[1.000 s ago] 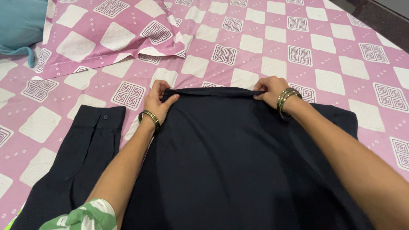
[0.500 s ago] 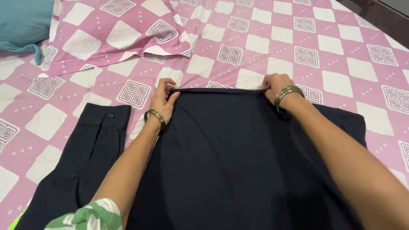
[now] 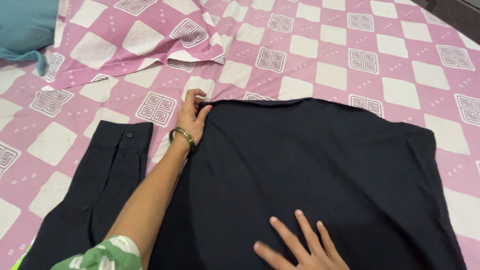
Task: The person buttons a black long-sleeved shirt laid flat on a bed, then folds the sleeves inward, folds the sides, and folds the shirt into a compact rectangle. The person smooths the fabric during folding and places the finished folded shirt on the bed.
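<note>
A dark navy shirt (image 3: pixel 320 170) lies spread flat, back up, on a pink-and-white checked bedsheet (image 3: pixel 310 55). Its left sleeve (image 3: pixel 100 175), with a buttoned cuff, stretches out toward the lower left. My left hand (image 3: pixel 191 116), with a gold bangle at the wrist, pinches the shirt's top left corner at the shoulder. My right hand (image 3: pixel 300 247) rests flat on the cloth near the bottom edge of the view, fingers spread, holding nothing.
A pillow (image 3: pixel 135 35) in the same pink checked cover lies at the upper left. A teal pillow (image 3: pixel 25 27) sits in the far left corner. A dark strip (image 3: pixel 457 10) past the bed's edge shows at the top right.
My right hand has let go of the shirt's top right corner and moved down onto the middle of the cloth. My left hand stays at the top left corner.
</note>
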